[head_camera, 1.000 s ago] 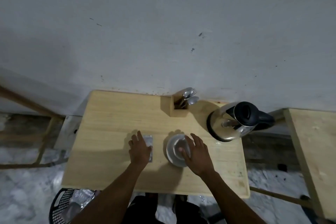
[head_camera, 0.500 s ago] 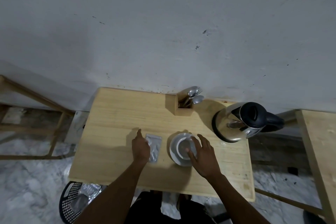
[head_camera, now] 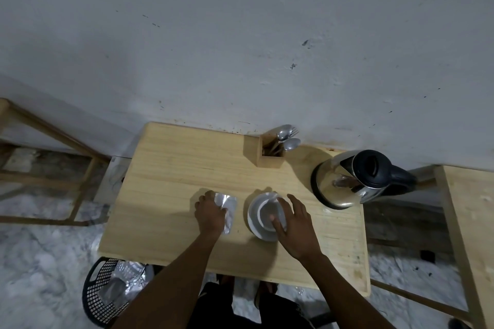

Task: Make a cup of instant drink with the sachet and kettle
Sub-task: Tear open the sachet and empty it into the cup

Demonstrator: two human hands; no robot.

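Note:
A silver sachet (head_camera: 230, 207) lies flat on the wooden table (head_camera: 165, 184). My left hand (head_camera: 209, 212) covers its left half, fingers curled onto it. To the right a white cup (head_camera: 267, 211) stands on a white saucer (head_camera: 253, 222). My right hand (head_camera: 294, 224) is on the cup's right side, thumb at the near rim and fingers spread around it. A steel kettle (head_camera: 347, 181) with a black lid and handle stands at the table's back right, apart from both hands.
A wooden holder (head_camera: 270, 155) with spoons and a fork stands against the wall behind the cup. A black mesh basket (head_camera: 99, 291) with foil wrappers sits on the floor at the front left. Another wooden table (head_camera: 470, 222) stands to the right.
My left hand has slid right from beside the sachet onto its left half. My right hand stays on the cup. The view has shifted slightly.

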